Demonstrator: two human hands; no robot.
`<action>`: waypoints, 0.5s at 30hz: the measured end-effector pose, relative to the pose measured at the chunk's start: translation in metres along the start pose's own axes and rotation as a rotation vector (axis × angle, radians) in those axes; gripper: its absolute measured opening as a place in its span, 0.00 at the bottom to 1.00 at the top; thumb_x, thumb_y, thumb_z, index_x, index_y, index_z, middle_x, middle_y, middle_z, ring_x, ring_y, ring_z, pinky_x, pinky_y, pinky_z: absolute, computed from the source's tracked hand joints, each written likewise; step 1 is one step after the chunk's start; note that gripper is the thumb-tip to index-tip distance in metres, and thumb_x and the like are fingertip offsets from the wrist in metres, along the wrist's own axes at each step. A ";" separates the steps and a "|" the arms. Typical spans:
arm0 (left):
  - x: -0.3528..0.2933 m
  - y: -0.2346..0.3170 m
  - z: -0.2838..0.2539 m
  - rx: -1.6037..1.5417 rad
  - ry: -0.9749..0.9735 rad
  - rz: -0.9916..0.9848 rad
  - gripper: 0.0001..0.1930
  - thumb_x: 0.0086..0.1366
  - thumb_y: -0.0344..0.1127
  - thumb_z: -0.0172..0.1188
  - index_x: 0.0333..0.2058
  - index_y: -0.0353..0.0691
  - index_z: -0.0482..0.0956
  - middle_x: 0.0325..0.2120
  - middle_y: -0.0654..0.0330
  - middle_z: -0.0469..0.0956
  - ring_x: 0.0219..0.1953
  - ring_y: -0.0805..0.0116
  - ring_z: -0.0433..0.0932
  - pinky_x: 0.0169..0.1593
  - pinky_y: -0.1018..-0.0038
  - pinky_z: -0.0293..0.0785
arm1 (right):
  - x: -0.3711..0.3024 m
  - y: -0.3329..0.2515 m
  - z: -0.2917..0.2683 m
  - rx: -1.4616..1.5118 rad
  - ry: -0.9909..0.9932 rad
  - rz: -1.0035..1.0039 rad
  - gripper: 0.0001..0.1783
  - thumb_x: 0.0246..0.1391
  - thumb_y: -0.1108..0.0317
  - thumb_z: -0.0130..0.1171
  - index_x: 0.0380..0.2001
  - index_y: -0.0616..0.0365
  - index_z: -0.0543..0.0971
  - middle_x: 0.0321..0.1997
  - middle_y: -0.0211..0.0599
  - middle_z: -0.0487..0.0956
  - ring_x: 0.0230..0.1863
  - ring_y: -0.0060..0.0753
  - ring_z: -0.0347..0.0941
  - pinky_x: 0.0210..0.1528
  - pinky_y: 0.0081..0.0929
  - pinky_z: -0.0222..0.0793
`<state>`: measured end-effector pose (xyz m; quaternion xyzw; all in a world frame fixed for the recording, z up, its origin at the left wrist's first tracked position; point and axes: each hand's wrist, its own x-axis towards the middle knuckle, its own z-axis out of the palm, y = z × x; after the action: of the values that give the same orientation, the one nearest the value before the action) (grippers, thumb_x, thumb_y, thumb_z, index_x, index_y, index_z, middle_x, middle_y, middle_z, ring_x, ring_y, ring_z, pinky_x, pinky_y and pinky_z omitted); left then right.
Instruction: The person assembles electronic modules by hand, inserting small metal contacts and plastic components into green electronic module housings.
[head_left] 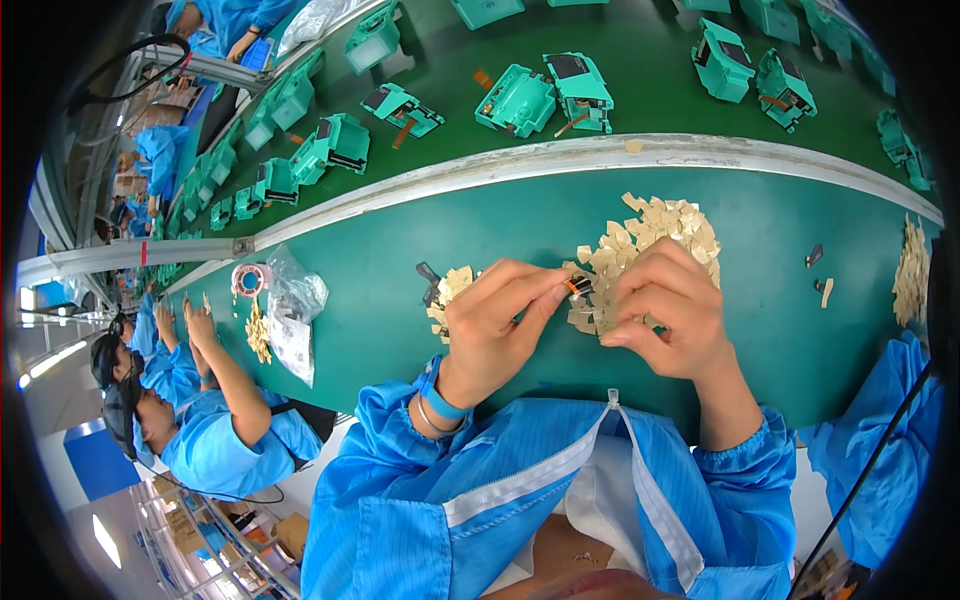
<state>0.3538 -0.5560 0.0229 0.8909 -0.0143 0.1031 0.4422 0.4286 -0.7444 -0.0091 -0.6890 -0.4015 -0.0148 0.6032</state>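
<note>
Over the green table, my left hand point(498, 318) is closed in a pinch on a small black part with an orange strip point(580, 288). My right hand point(672, 312) faces it from the right, thumb and fingertips pressed together; what they hold, if anything, cannot be made out. Beneath and behind my right hand spreads a pile of small beige flat pieces point(685, 222). A smaller heap of similar pieces point(459, 284) lies to the left, partly hidden by my left hand, with a small dark part point(428, 283) beside it.
Beyond a pale metal rail point(680, 151), a dark green belt point(430, 65) carries several teal plastic housings point(516, 101). On the left lie a clear plastic bag point(293, 320) and a tape roll point(250, 280), near a co-worker's arms point(228, 370). Small dark parts point(814, 255) sit at right.
</note>
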 end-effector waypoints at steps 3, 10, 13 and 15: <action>0.000 0.003 0.002 0.000 -0.001 -0.009 0.07 0.52 0.21 0.64 0.32 0.34 0.81 0.25 0.57 0.79 0.26 0.69 0.77 0.28 0.78 0.72 | 0.000 -0.002 0.007 -0.026 0.049 0.062 0.11 0.34 0.73 0.68 0.25 0.58 0.77 0.28 0.34 0.73 0.27 0.33 0.68 0.26 0.27 0.64; -0.002 0.012 0.010 -0.065 -0.025 -0.080 0.07 0.52 0.23 0.64 0.32 0.34 0.80 0.26 0.57 0.79 0.25 0.67 0.77 0.27 0.76 0.71 | -0.007 0.002 0.016 -0.268 0.142 -0.116 0.15 0.29 0.74 0.65 0.29 0.56 0.82 0.26 0.31 0.73 0.23 0.28 0.66 0.21 0.23 0.62; -0.001 0.018 0.011 -0.072 -0.052 -0.094 0.06 0.53 0.24 0.63 0.32 0.34 0.80 0.25 0.57 0.79 0.24 0.69 0.76 0.26 0.77 0.71 | -0.006 0.000 0.012 -0.314 0.195 -0.144 0.16 0.26 0.74 0.64 0.28 0.56 0.83 0.26 0.31 0.73 0.24 0.29 0.66 0.19 0.21 0.61; 0.000 0.020 0.012 -0.088 -0.063 -0.114 0.06 0.54 0.24 0.63 0.32 0.34 0.80 0.24 0.57 0.78 0.23 0.70 0.75 0.26 0.78 0.70 | -0.007 0.001 0.011 -0.314 0.200 -0.149 0.16 0.26 0.74 0.64 0.27 0.57 0.83 0.26 0.30 0.73 0.24 0.28 0.66 0.19 0.21 0.61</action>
<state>0.3532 -0.5779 0.0318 0.8727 0.0179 0.0490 0.4854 0.4192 -0.7383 -0.0165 -0.7382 -0.3820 -0.1901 0.5225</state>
